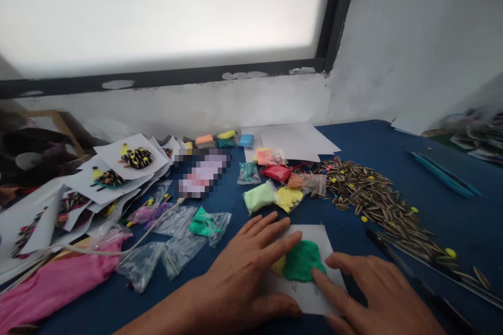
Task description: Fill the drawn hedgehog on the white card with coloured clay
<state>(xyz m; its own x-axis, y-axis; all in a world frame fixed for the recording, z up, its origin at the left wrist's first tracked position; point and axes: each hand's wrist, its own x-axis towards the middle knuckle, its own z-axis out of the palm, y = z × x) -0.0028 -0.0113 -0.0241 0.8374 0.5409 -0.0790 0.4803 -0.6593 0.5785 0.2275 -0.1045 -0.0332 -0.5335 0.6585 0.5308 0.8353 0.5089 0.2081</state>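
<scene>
A small white sheet of paper [317,234] lies on the blue table in front of me. Pressed flat on it is a green clay patch [305,263], with a yellow clay patch [278,266] at its left, partly covered by my fingers. Short drawn lines show below the green. My left hand [243,269] rests over the sheet's left side with its fingers spread, holding nothing. With a fingertip, my right hand [371,290] touches the green clay's lower right edge; its fingers are apart and its lower part is cut off by the frame.
Striped sunflower seeds [369,193] are heaped at right, near a black pen [396,264] and blue tweezers [444,174]. Bagged clay, including a light green pack [259,198], lies ahead. At left are plastic bags [184,251], a cable [94,253], pink clay [66,282] and finished seed pictures [133,159].
</scene>
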